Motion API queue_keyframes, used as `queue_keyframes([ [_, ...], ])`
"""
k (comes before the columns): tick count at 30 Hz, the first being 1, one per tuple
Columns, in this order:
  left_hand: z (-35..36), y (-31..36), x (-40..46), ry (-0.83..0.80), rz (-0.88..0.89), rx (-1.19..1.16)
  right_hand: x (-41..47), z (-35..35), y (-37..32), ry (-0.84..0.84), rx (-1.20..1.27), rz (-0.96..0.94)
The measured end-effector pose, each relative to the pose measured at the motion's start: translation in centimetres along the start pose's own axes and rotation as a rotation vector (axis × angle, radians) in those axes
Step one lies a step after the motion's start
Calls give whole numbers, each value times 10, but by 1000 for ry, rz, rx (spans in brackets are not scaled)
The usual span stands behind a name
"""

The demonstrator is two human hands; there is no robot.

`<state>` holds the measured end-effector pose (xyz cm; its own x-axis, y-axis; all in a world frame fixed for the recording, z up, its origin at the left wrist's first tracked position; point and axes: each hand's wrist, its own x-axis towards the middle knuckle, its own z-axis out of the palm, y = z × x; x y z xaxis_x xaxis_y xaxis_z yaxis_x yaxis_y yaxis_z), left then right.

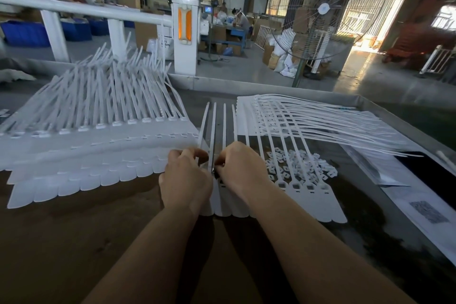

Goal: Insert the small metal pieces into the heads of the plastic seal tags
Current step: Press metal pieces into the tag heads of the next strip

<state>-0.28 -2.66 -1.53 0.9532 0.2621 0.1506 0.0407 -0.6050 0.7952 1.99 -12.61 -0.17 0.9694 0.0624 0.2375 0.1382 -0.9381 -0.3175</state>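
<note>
Stacked finished seal tags (98, 131) at left on the surface (74, 242). Left hand (186, 180) and right hand (240, 170) — fingers curled, pinching the middle tag strip (308, 187) at its heads. Small metal pieces (303, 165) heaped just right — more tags (320, 121) behind.

A strip of white plastic seal tags (291, 175) lies flat at the centre of the frame, joined side by side, flat rounded tabs toward the bottom edge and thin tails fanning toward the top. The heads at centre right show open square holes. Just right of the strip, a loose heap of small pale pieces (306, 165) rests on the table. A tall stack of tag strips (98, 136) fills the left, tails sticking up. Another stack (308, 116) lies at the upper right, tails sweeping toward the right edge.
</note>
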Motion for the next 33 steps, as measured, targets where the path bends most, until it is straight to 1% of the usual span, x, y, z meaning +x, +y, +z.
queue_keyframes([
  [5,0,0,1,-1,7,9,-3,0,1,28,29,-2],
  [12,3,-1,2,7,18,8,-2,0,-6,6,33,-5],
  [17,2,-1,2,8,13,8,-1,-3,-3,-18,112,32],
  [25,2,-1,1,-8,22,-32,-13,-26,18,169,406,78],
  [29,1,-2,0,-20,33,-52,-31,-46,53,214,475,127],
  [33,2,0,0,-18,39,-48,-52,-61,96,255,469,248],
])
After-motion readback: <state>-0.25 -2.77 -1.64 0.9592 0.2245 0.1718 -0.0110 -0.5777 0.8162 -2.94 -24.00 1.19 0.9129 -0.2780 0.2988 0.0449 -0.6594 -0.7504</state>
